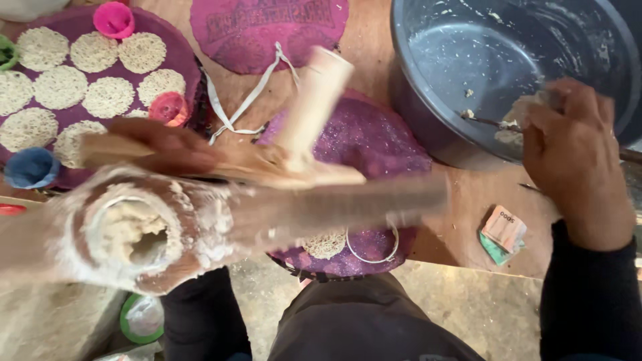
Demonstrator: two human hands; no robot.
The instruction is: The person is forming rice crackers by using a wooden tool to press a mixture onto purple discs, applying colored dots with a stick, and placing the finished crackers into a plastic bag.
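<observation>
I judge the work well along but not finished: the round purple woven mat (177,67) at upper left already carries about ten pale lacy noodle discs (61,87), while the purple mat (374,144) in front of me holds only one disc (325,245) near its front edge, with most of its surface bare. The wooden noodle press (221,214), dusted white, has its barrel mouth (130,234) part filled with pale dough. My left hand (167,150) lies blurred, closed around the press's upper handle. My right hand (568,144) is well apart from the press, reaching into the grey metal basin (435,100), fingers pinched on a lump of dough (518,117) by the near wall.
</observation>
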